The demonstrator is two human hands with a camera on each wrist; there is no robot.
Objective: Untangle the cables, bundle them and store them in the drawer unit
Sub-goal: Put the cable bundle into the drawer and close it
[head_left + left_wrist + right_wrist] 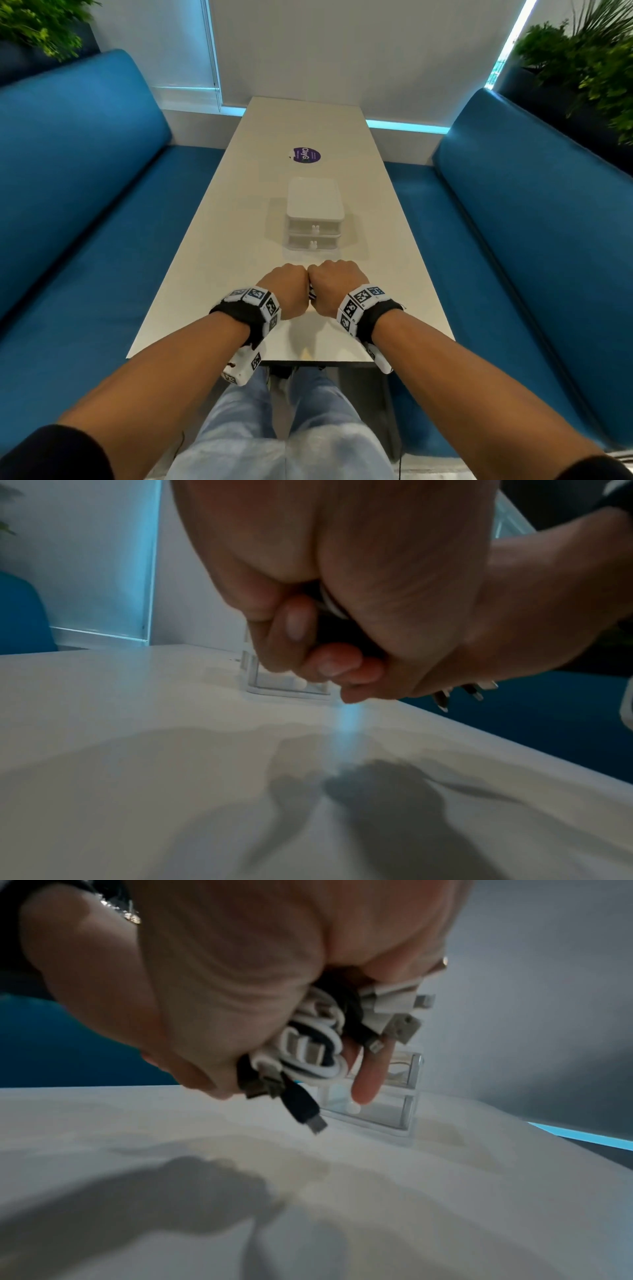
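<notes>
A bunch of white and black cables (308, 1047) is gripped in my right hand (240, 988), with several plugs sticking out, one of them a black plug (304, 1107). In the head view my left hand (286, 286) and right hand (334, 284) are fists pressed side by side over the near table, a bit of cable (312, 293) showing between them. My left hand (308, 642) curls round a piece of cable (330, 605). The clear two-drawer unit (315, 212) stands just beyond the hands, both drawers pushed in.
The long white table (239, 205) runs away from me to a wall. A round purple sticker (307, 155) lies beyond the drawer unit. Blue benches (85, 205) flank the table on both sides, with plants (582, 68) behind them.
</notes>
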